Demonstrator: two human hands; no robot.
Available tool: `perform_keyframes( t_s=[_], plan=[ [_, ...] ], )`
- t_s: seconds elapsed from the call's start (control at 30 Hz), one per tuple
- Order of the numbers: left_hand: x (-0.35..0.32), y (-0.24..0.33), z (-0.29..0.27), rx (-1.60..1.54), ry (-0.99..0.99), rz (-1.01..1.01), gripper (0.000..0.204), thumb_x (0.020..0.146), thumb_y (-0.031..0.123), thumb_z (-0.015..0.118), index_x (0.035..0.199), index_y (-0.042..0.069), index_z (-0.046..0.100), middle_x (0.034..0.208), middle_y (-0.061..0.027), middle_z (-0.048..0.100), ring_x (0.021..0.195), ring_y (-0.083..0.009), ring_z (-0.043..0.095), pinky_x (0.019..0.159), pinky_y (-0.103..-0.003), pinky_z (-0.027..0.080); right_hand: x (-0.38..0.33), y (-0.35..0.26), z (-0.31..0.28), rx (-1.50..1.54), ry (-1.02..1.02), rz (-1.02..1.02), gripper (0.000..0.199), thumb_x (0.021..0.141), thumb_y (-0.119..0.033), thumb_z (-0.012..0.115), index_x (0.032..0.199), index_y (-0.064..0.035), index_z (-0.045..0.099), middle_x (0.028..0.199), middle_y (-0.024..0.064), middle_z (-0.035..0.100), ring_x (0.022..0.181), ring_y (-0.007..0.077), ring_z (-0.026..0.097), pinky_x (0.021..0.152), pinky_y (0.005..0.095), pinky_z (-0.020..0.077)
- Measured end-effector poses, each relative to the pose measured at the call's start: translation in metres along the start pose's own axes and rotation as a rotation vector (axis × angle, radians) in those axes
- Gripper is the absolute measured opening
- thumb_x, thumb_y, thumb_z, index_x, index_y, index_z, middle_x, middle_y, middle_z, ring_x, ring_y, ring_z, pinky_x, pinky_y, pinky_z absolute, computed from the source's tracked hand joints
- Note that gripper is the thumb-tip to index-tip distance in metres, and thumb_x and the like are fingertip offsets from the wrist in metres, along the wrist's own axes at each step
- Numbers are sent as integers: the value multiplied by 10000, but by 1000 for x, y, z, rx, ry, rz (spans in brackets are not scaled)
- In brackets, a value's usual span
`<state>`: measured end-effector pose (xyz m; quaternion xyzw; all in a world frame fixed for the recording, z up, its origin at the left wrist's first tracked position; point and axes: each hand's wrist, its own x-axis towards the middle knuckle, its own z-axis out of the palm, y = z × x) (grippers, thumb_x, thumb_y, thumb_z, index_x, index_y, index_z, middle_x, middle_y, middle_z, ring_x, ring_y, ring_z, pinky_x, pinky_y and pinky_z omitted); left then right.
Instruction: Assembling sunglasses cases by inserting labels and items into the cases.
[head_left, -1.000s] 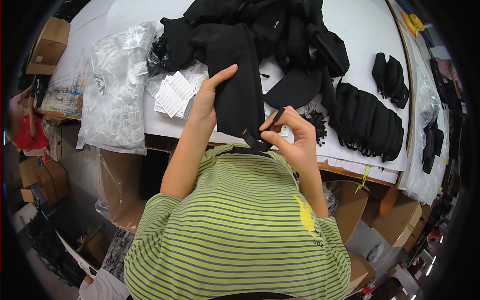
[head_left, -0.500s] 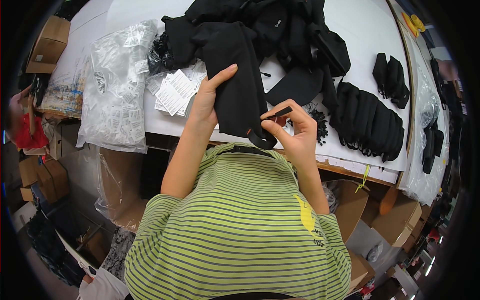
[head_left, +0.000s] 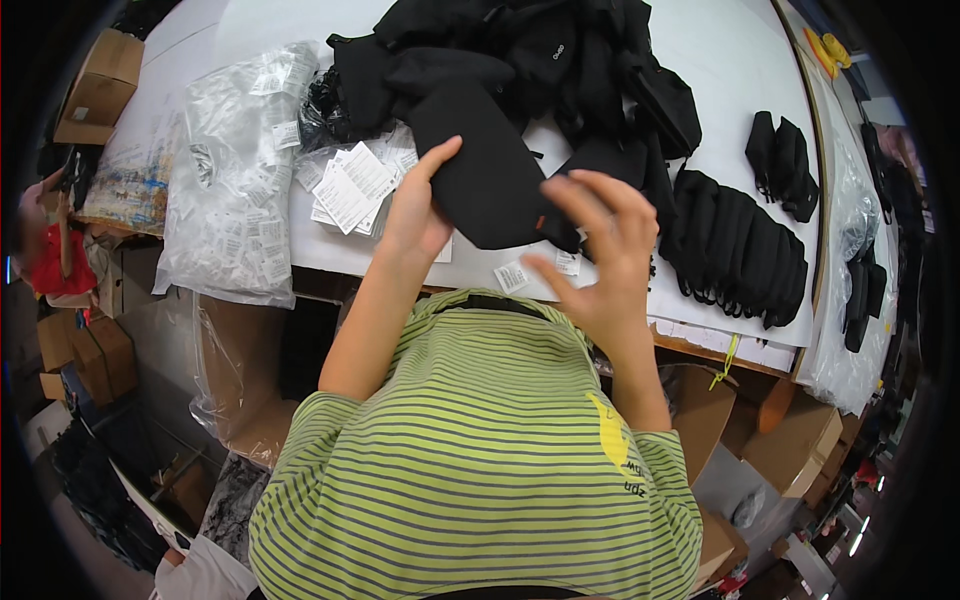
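Note:
In my left hand [head_left: 412,215] is a flat black fabric pouch [head_left: 485,165], with the thumb on its upper face. A small orange tab sits at the pouch's lower right edge. My right hand [head_left: 612,250] is beside that edge, fingers spread and partly smeared by motion; nothing shows in them. Between the hands, near the table's front edge, lie small white labels [head_left: 511,276]. A stack of printed white cards [head_left: 352,187] rests left of my left hand.
Black fabric pouches are heaped [head_left: 560,60] at the back. A row of black rolled pouches [head_left: 735,245] lies at right, with a few more black pieces [head_left: 780,165] behind. A clear plastic bag of labels [head_left: 230,200] stands left. Cardboard boxes [head_left: 795,440] sit below the table.
My right hand has let go of the black tab it pinched at the pouch's end, and its fingers have spread. The pouch has tilted, and white labels now show below it.

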<state>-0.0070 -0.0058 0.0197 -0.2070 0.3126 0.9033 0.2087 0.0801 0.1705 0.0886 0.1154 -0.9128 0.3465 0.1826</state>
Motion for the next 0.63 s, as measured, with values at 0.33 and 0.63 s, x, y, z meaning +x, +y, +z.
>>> perform_keyframes(
  t_s=[0.33,0.63],
  plan=[
    [-30,-17,-30,538,-89,83,448,887,235,613,1263,67,437,1190,-97,532,1048,-198,533,892,-335,461,9,24,-5,126,33,-109,456,721,-49,733,1154,-91,597,862,58,643,718,208,612,690,275,485],
    [-29,27,-38,1415,-696,752,852,778,114,743,1451,117,220,1296,-83,500,1066,-186,556,927,-286,429,-1,38,-29,521,-188,268,462,796,-26,697,1222,-82,530,1076,61,613,826,101,606,727,208,469]
  ],
)
